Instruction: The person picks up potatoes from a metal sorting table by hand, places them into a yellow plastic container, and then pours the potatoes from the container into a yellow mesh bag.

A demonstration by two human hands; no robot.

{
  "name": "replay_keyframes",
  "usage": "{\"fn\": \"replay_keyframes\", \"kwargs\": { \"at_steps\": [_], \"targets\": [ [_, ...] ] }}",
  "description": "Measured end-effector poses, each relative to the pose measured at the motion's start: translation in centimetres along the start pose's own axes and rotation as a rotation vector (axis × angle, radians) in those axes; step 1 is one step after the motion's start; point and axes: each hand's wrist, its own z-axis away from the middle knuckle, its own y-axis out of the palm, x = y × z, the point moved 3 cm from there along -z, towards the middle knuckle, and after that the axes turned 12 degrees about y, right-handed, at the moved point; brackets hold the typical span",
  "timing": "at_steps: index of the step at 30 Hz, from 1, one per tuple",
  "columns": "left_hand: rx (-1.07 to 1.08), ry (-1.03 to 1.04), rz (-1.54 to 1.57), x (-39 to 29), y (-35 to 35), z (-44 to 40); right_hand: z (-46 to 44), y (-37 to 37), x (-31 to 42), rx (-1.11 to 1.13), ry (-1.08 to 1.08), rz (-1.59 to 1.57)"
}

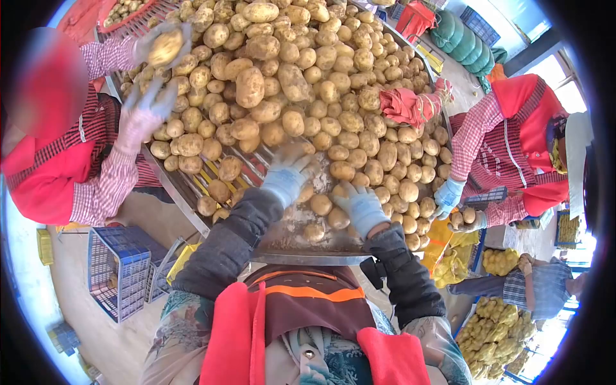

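A large heap of potatoes (292, 83) covers a metal sorting table (282, 247) with a slatted section. My left hand (289, 176), in a light blue glove with a soiled front, reaches to the near edge of the heap. Its fingers are smeared by motion, and whether they grip a potato cannot be made out. To its right, my right hand (360, 206), gloved the same way, lies over potatoes at the near side with its fingers stretched out. A few loose potatoes (321, 205) rest between my hands.
At the left, a co-worker's gloved hand (165, 48) holds a potato. Another co-worker's gloved hands (459, 205) are at the table's right edge. A red cloth bundle (410, 106) lies on the heap. Blue crates (122, 269) stand on the floor; filled net sacks (494, 333) stand at right.
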Motion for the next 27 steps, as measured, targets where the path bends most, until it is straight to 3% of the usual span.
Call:
{"fn": "replay_keyframes", "kwargs": {
  "at_steps": [1, 2, 3, 4, 5, 6, 7, 9, 10, 11, 12, 13, 15, 17, 19, 21, 22, 24, 25, 26, 27],
  "targets": [
    [-0.104, -0.082, 0.005, 0.5, 0.0, -0.4, -0.9, 0.0, 0.1, -0.006, -0.007, 0.003],
    [-0.214, -0.119, 0.057, -0.9, -2.5, 0.5, -2.2, 0.8, 0.4, 0.193, 0.060, 0.058],
    [-0.319, -0.134, 0.316, -1.6, -2.5, 1.5, -3.3, 1.6, 0.3, 0.387, 0.127, 0.115],
    [-0.422, -0.143, 0.573, -2.3, -2.2, 2.6, -4.2, 1.7, 0.0, 0.423, 0.244, -0.017],
    [-0.576, -0.053, 0.635, -3.5, -2.5, 4.1, -4.0, 0.7, 0.1, 0.409, 0.233, -0.018],
    [-0.584, -0.162, 0.927, -3.9, 0.4, 5.1, -2.8, -1.1, 0.1, 0.336, 0.269, -0.141],
    [-0.734, -0.218, 1.172, -5.1, 0.2, 6.3, -2.2, -2.2, -0.3, 0.255, 0.302, -0.259],
    [-0.873, -0.438, 2.093, -7.7, -5.1, 7.0, -1.8, -1.9, -0.5, 0.173, 0.222, -0.874],
    [-0.893, -0.445, 2.088, -7.7, -5.8, 7.0, -1.7, -4.3, 1.2, 0.409, 0.120, -1.031],
    [-0.861, -0.429, 2.327, -7.9, -6.1, 6.9, -3.0, -4.7, 1.7, 0.413, 0.106, -1.030],
    [-0.815, -0.398, 2.564, -7.8, -6.4, 6.6, -5.0, -5.8, 1.9, 0.247, 0.041, -0.902],
    [-0.833, -0.393, 2.555, -6.3, -6.5, 7.0, -7.2, -7.0, 1.8, 0.081, -0.025, -0.769],
    [-0.726, -0.083, 0.694, -1.8, -8.5, 7.9, -13.6, -6.5, 0.0, -0.196, 0.091, -0.680],
    [-1.040, -0.647, 1.753, 3.7, -7.2, 6.2, -19.1, -9.3, 0.1, -0.241, 0.217, -0.702],
    [-1.273, -0.694, 1.415, 8.9, -8.5, 4.0, -24.3, -10.5, 0.7, -0.173, 0.318, -0.659],
    [-0.771, -0.847, 1.246, 12.9, -11.1, 1.9, -28.0, -8.7, 2.6, -0.214, 0.359, -0.589],
    [-0.781, -0.862, 1.244, 14.6, -10.0, 0.9, -29.0, -7.9, 3.0, -0.259, 0.419, -0.520],
    [-0.647, -0.910, 0.756, 17.0, -7.4, -1.0, -28.6, -8.1, 2.9, -0.225, 0.382, -0.532],
    [-0.647, -0.921, 0.757, 17.1, -6.5, -0.9, -27.9, -8.4, 2.7, -0.199, 0.360, -0.543],
    [-0.826, -0.810, 0.923, 16.0, -7.0, -0.5, -27.3, -8.4, 1.9, -0.056, 0.309, -0.735],
    [-0.996, -0.680, 1.083, 14.4, -8.0, -0.1, -26.5, -7.4, 1.4, -0.052, 0.310, -0.740]
  ]
}}
